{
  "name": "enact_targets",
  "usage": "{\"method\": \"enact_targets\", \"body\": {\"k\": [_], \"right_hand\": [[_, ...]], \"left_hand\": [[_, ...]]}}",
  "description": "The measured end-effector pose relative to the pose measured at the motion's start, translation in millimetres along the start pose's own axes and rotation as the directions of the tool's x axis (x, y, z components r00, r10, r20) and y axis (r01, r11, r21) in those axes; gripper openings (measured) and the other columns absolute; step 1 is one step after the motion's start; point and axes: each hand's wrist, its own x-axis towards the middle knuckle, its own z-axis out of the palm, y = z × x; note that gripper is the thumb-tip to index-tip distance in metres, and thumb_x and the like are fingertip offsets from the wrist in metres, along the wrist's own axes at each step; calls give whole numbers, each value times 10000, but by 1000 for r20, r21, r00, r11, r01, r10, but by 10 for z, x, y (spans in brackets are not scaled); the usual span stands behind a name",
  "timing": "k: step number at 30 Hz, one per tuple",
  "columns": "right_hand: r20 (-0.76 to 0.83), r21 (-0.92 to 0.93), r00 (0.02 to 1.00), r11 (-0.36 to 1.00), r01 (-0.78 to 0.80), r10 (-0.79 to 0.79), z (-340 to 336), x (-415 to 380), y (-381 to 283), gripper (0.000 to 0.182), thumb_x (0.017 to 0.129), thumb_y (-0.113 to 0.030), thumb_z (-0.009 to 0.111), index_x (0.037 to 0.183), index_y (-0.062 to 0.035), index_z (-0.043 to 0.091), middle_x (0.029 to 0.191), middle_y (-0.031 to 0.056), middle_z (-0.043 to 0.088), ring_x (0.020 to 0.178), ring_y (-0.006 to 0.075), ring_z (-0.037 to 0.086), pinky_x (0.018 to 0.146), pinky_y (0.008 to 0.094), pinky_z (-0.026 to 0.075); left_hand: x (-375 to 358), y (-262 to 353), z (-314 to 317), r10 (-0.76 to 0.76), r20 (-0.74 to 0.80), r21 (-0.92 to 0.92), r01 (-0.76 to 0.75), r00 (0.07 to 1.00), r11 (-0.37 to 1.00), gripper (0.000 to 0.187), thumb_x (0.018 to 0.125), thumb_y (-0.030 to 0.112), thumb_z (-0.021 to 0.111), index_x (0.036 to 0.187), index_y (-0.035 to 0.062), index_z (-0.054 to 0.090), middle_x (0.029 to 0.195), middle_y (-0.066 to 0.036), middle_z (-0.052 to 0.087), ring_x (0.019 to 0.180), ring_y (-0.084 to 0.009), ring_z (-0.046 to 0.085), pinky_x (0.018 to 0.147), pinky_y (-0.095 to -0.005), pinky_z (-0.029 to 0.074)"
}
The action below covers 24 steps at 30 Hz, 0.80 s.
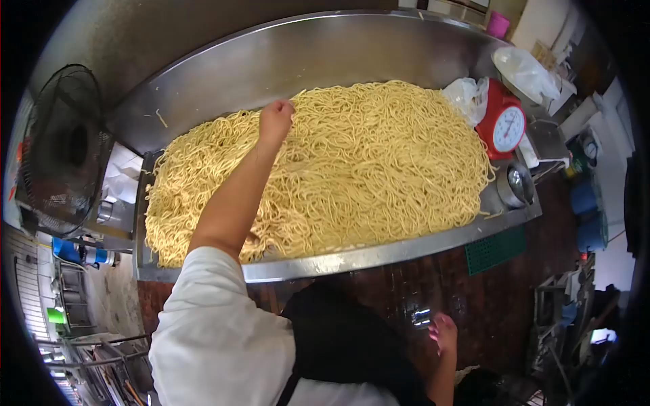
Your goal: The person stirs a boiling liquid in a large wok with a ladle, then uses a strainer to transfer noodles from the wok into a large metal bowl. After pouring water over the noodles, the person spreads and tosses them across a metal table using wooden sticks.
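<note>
A broad layer of yellow noodles [379,155] covers the bottom of a long metal tray [284,51]. My left arm reaches across it, and my left hand [276,120] is over the noodles near the tray's far wall. Its fingers are curled closed; what they hold, if anything, is hidden. Down by my right side, outside the tray and above the floor, my right hand [443,331] is held with loosely bent fingers apart and nothing in them.
A red dial scale [502,125] stands at the tray's right end, beside a plastic bag [467,98] and a metal bowl [516,184]. At the left is a large fan [68,149]. A green mat [496,250] lies on the dark, wet floor [386,298].
</note>
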Motion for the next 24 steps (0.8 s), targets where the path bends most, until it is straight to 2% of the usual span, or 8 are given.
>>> {"method": "enact_targets", "body": {"k": [6,10,12,15,18,20,23,24], "right_hand": [[-458,-35,868,972,-234,193,-360,-518,531,166,893,-208,629,991,-74,641,685,17,551,480,113,510,373,247,373],[-314,265,836,887,-378,450,-64,-1005,1019,160,871,-191,646,1010,-112,658,684,39,588,535,170,574,419,341,456],[-233,-45,959,983,-176,161,51,-1090,1434,185,874,-205,636,994,-78,699,788,82,668,688,204,652,616,362,541],[-129,-390,981,902,-183,144,440,-1270,1025,278,884,-282,632,1002,-45,718,894,116,708,835,205,682,784,341,534],[-203,-410,951,862,-297,232,770,-1380,295,291,895,-289,615,995,-36,720,927,118,715,857,202,689,794,344,534],[-247,-258,924,899,-353,292,698,-1312,320,269,905,-295,588,956,-62,713,892,91,705,789,202,687,698,356,542],[-264,144,861,901,-410,434,359,-1040,526,195,863,-194,635,1017,-76,645,724,32,603,500,136,560,375,257,403],[-303,125,857,909,-398,417,323,-1017,488,199,870,-202,646,1024,-77,640,739,32,602,512,132,561,392,261,408]], "left_hand": [[1449,-817,352,63,-44,421,-39,997,906,258,892,228,569,1041,72,710,977,-155,706,915,-294,672,795,-407,523],[1575,-652,580,21,121,667,-97,992,739,275,898,255,559,1048,76,705,1088,-157,685,1021,-302,655,870,-416,519],[1698,-791,696,-16,175,732,-119,984,671,281,895,251,562,1056,70,704,1113,-155,680,1034,-310,652,888,-419,518],[1809,-889,707,-42,210,782,-142,977,607,288,893,215,552,1077,51,701,1155,-152,673,1075,-328,642,913,-422,519],[1803,-851,627,-107,187,809,-91,976,580,295,900,182,521,1094,51,700,1155,-157,674,1096,-331,637,912,-417,516],[1794,-789,530,-302,306,838,-105,903,536,317,912,196,493,1109,15,661,1194,-166,654,1144,-347,603,949,-452,484],[1882,-995,511,-204,311,798,-139,928,587,301,927,171,472,1101,25,669,1109,-174,686,1090,-372,627,907,-453,499],[1883,-988,449,-203,306,799,-134,930,586,301,927,171,472,1101,25,669,1109,-174,686,1090,-372,627,907,-453,499]]}}
